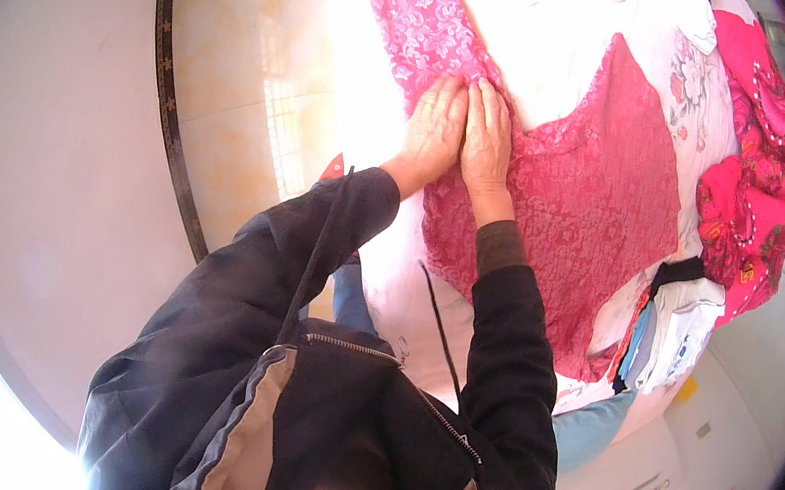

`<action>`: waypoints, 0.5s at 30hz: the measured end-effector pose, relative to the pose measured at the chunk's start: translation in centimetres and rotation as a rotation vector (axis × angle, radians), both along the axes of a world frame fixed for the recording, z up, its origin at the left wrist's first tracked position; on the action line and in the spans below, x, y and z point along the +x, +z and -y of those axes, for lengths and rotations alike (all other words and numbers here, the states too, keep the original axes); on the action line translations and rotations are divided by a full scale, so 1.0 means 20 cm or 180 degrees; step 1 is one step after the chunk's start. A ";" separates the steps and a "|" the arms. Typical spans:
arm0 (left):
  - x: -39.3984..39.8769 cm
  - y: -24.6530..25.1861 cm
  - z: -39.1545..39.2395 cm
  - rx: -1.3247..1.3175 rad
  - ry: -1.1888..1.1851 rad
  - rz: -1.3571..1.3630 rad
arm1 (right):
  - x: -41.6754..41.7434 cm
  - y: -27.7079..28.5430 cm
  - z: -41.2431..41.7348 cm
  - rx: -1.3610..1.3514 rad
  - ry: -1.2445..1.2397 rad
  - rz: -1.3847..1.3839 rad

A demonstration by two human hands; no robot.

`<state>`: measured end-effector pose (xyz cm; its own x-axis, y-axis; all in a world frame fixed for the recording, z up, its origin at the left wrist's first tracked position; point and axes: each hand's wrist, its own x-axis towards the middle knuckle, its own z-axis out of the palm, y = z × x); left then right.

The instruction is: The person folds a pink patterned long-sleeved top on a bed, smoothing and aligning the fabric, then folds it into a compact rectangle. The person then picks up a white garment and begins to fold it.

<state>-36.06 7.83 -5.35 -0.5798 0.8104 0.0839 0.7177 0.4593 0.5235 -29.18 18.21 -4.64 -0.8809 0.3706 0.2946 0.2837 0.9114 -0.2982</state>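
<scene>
A dark pink garment with a pale floral pattern [576,202] lies spread over a bed with a white floral sheet [695,91]. One long patterned part of it, seemingly a sleeve or a leg, stretches towards the top of the view. Both hands rest flat on the cloth where that part joins the body, side by side with their thumb sides close together. My left hand [436,124] has its fingers stretched and close together, pointing up the view. My right hand [487,135] lies just beside it in the same way. Neither hand is seen to grip the cloth.
A bright pink patterned blanket or cloth [759,174] lies bunched at the right edge of the bed. Near it is a stack of folded clothes [674,334], with a light blue cloth or pillow [591,431] below. Tiled floor [238,61] lies on the left.
</scene>
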 end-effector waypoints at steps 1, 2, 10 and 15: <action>-0.04 -0.03 -0.01 0.0086 0.0090 -0.0329 | -0.02 -0.02 -0.02 -0.0072 0.0253 -0.0076; -0.04 -0.05 0.03 0.0004 0.0061 -0.0234 | 0.00 -0.03 -0.02 -0.0230 0.0110 0.0383; -0.25 0.04 -0.05 0.0778 -0.0318 0.0484 | -0.17 0.03 0.05 -0.0908 -0.0066 -0.0154; -0.47 -0.06 -0.10 -0.0336 -0.0852 -0.0444 | -0.17 -0.08 0.00 0.0070 0.0090 0.0842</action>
<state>-45.37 9.81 -6.49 -0.3335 0.9412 0.0550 0.8819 0.2908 0.3710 -32.58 18.27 -6.22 -0.9381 0.3409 0.0605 0.3236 0.9255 -0.1970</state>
